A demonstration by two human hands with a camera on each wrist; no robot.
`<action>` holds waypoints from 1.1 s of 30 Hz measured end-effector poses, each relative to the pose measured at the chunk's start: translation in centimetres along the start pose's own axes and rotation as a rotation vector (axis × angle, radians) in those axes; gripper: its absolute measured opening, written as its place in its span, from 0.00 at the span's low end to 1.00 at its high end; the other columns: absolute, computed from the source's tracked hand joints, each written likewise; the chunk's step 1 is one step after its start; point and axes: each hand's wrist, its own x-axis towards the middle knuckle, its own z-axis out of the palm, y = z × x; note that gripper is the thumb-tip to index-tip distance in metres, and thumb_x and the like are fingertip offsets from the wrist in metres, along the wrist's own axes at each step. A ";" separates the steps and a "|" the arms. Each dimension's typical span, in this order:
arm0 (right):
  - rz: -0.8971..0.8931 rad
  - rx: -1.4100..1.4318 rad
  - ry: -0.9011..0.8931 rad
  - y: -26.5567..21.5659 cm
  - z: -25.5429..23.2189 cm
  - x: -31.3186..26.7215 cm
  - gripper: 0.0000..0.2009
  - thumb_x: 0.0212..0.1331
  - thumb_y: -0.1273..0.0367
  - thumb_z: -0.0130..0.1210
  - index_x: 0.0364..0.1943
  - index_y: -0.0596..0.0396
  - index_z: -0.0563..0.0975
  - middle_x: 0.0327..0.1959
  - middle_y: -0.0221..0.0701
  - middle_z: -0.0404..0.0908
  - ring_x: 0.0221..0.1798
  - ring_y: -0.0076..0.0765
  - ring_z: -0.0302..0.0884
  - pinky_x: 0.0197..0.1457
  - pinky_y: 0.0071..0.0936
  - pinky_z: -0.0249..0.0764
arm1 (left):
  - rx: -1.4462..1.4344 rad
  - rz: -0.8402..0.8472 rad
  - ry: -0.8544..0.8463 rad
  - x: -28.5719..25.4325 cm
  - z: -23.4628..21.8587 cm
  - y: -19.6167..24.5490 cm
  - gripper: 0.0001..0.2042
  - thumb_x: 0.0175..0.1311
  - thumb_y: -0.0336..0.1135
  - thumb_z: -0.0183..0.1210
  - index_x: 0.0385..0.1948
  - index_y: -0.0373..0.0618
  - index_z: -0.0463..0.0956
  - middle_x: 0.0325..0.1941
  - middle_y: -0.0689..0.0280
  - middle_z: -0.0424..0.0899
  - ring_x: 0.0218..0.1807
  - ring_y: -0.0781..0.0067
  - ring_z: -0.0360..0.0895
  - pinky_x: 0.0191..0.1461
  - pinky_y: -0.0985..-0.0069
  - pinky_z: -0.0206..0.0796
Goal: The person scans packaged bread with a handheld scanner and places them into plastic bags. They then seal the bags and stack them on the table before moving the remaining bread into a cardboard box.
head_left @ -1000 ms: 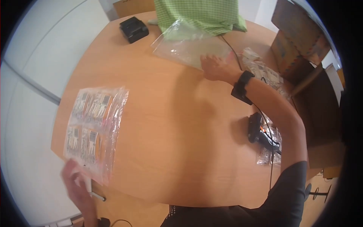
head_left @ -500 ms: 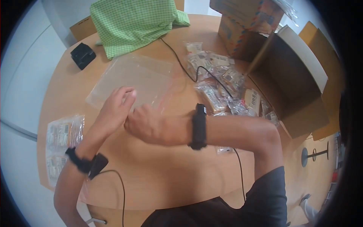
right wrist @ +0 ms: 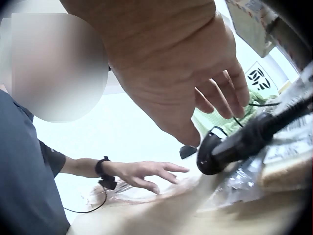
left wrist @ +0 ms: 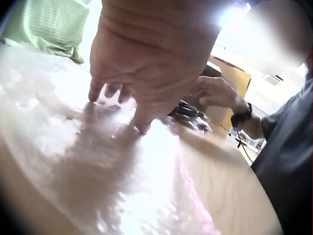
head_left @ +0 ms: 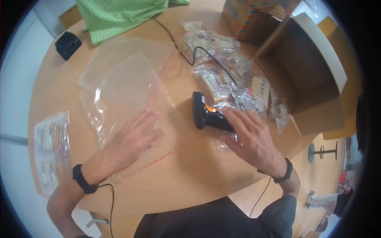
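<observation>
My left hand (head_left: 131, 142) lies with fingers extended on a large clear plastic zip bag (head_left: 115, 105) with a pinkish seal strip. This bag overlaps another clear bag (head_left: 123, 49) behind it. In the left wrist view, the fingertips (left wrist: 142, 128) touch the shiny plastic. Over the handle of a black barcode scanner (head_left: 200, 115) with an orange trigger, my right hand (head_left: 254, 139) hovers with loosely spread fingers. The right wrist view shows the scanner (right wrist: 230, 152) just below the thumb and fingers, which are not wrapped around it.
Several small packets in clear wrap (head_left: 214, 81) lie beyond the scanner, crossed by a black cable (head_left: 214, 59). An opened cardboard box (head_left: 305, 75) stands at the right. At the left edge is a filled clear bag (head_left: 51, 146). A green checked cloth (head_left: 119, 16) and a black device (head_left: 67, 45) are at the back.
Both hands came together over the clear bags, then separated: the left onto the nearer bag, the right to the scanner. A clear bag now lies closer to me. The head view shifted.
</observation>
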 end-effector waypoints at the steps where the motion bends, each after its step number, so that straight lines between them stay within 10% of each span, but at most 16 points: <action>1: 0.012 0.020 -0.009 0.5 0.7 0.2 0.34 0.54 0.71 0.71 0.68 0.59 0.73 0.60 0.40 0.82 0.54 0.51 0.81 0.57 0.42 0.78 | 0.007 -0.024 -0.008 -0.2 -0.7 1.2 0.30 0.61 0.45 0.73 0.63 0.41 0.76 0.75 0.49 0.69 0.76 0.42 0.66 0.74 0.53 0.64; 12: -0.055 0.315 -0.189 3.6 1.8 0.1 0.26 0.60 0.72 0.68 0.65 0.55 0.76 0.61 0.42 0.78 0.58 0.55 0.81 0.58 0.44 0.80 | -0.374 -0.300 0.115 -1.1 0.2 2.8 0.08 0.65 0.25 0.66 0.40 0.36 0.75 0.35 0.56 0.78 0.41 0.51 0.76 0.47 0.60 0.71; 16: -0.036 0.346 -0.135 4.4 0.1 1.8 0.24 0.62 0.71 0.69 0.63 0.54 0.79 0.58 0.44 0.83 0.58 0.54 0.83 0.61 0.46 0.81 | -0.404 -0.363 0.179 -0.6 -0.6 3.4 0.07 0.66 0.21 0.62 0.42 0.36 0.75 0.37 0.55 0.79 0.40 0.50 0.78 0.45 0.60 0.72; 18: 0.285 0.282 -0.087 5.8 -0.9 5.2 0.20 0.66 0.71 0.66 0.62 0.56 0.80 0.52 0.46 0.87 0.55 0.48 0.87 0.57 0.42 0.82 | -0.277 -0.296 0.229 -0.5 -1.1 3.6 0.07 0.65 0.20 0.61 0.43 0.36 0.75 0.39 0.55 0.81 0.40 0.51 0.80 0.44 0.60 0.73; 22: 0.299 0.056 0.291 16.3 5.0 15.2 0.30 0.62 0.49 0.65 0.49 0.68 0.83 0.39 0.49 0.89 0.41 0.52 0.89 0.45 0.42 0.83 | -0.219 -0.231 0.197 -0.4 -0.9 3.7 0.07 0.66 0.22 0.62 0.42 0.37 0.76 0.37 0.57 0.80 0.40 0.52 0.80 0.46 0.61 0.73; 24: 0.518 0.315 -0.028 17.9 4.9 19.0 0.35 0.56 0.44 0.67 0.44 0.72 0.84 0.37 0.53 0.88 0.40 0.53 0.89 0.45 0.43 0.82 | -0.100 -0.120 0.074 -0.4 -0.8 3.8 0.07 0.66 0.26 0.64 0.42 0.39 0.77 0.38 0.58 0.80 0.42 0.53 0.80 0.47 0.62 0.73; 28: 0.405 0.106 -0.222 18.9 7.1 22.1 0.32 0.56 0.47 0.70 0.40 0.71 0.85 0.39 0.51 0.89 0.39 0.50 0.88 0.42 0.43 0.81 | -0.159 -0.141 0.078 -0.4 -0.4 3.8 0.08 0.68 0.31 0.65 0.42 0.39 0.78 0.40 0.58 0.80 0.44 0.54 0.79 0.47 0.64 0.73; 33: 0.631 0.816 0.057 17.7 4.9 21.2 0.18 0.67 0.56 0.67 0.45 0.60 0.84 0.36 0.29 0.83 0.41 0.25 0.79 0.43 0.29 0.74 | -0.460 -0.331 -0.035 0.1 -2.6 3.6 0.22 0.75 0.46 0.64 0.57 0.35 0.76 0.49 0.56 0.82 0.50 0.56 0.80 0.56 0.63 0.73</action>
